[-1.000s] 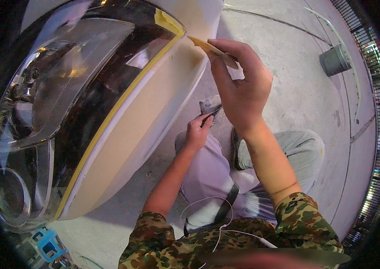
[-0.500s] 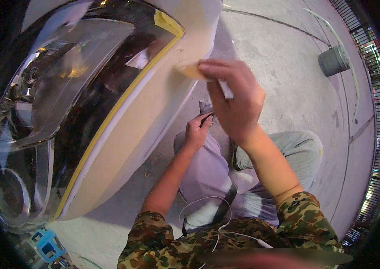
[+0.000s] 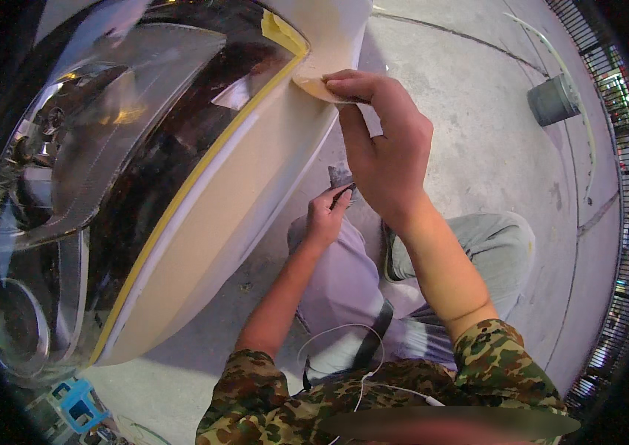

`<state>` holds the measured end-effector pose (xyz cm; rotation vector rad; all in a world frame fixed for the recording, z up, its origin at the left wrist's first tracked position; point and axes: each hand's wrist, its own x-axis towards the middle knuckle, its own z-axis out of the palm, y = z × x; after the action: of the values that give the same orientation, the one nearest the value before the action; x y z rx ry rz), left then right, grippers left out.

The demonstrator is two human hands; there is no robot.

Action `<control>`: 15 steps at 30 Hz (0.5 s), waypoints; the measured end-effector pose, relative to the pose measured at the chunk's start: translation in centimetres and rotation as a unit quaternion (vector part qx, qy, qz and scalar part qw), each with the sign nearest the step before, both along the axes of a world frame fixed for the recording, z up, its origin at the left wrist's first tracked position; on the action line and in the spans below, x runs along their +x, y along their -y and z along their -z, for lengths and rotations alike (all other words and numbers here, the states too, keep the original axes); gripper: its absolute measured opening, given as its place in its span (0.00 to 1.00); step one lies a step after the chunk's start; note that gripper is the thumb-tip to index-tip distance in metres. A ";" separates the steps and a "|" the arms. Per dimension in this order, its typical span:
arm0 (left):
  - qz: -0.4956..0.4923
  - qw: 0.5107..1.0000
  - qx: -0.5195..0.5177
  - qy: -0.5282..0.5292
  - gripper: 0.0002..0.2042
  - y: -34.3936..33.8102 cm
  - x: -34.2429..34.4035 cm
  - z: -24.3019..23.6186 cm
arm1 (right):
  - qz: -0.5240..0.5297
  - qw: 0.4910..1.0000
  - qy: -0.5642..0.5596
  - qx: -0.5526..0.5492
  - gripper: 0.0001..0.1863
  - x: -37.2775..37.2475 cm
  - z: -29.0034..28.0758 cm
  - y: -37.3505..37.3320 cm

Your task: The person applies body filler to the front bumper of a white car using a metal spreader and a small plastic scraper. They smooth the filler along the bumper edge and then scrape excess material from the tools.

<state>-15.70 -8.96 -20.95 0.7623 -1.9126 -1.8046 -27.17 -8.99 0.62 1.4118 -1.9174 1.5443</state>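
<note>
My right hand (image 3: 391, 144) pinches a thin, flexible beige piece (image 3: 317, 87), like a spreader, between thumb and fingers. That piece is bent, with its far end against the beige-coated car panel (image 3: 211, 211), close to the corner of the headlight (image 3: 129, 141). Yellow masking tape (image 3: 181, 199) runs along the headlight's edge, beside the coated strip. Lower down, over my knee, my left hand (image 3: 325, 220) is closed on a small dark grey flat piece (image 3: 339, 176), whose exact kind I cannot make out.
A grey bucket (image 3: 553, 101) stands on the concrete floor (image 3: 470, 163) at the far right, beside a long pale curved strip (image 3: 552, 53). Blue plastic stool (image 3: 81, 406) sits at the lower left. A thin white cable (image 3: 340, 326) loops over my lap.
My right hand has moved slightly up and left with the beige piece, which now shows a clear bend against the panel. My left hand has stayed almost still.
</note>
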 end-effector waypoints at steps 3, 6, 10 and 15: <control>-0.007 1.000 0.002 0.013 0.13 0.0 -0.3 0.2 | -0.014 1.000 -0.004 0.025 0.12 0.4 -0.5 -0.3; -0.025 0.997 -0.046 -0.064 0.11 -0.1 -0.8 1.3 | -0.053 0.997 0.000 0.052 0.14 1.0 -1.0 -0.8; 0.029 0.999 0.009 -0.018 0.08 0.1 -1.1 3.8 | -0.085 0.994 -0.031 0.053 0.15 1.8 -1.3 -0.8; 0.050 0.998 -0.044 -0.013 0.09 0.2 -1.0 5.5 | -0.125 0.990 -0.043 0.054 0.16 2.6 -1.3 -1.2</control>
<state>-16.71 -9.12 -26.41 0.6215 -2.0315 -1.7653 -24.55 -7.75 1.93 1.7936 -1.8567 1.4735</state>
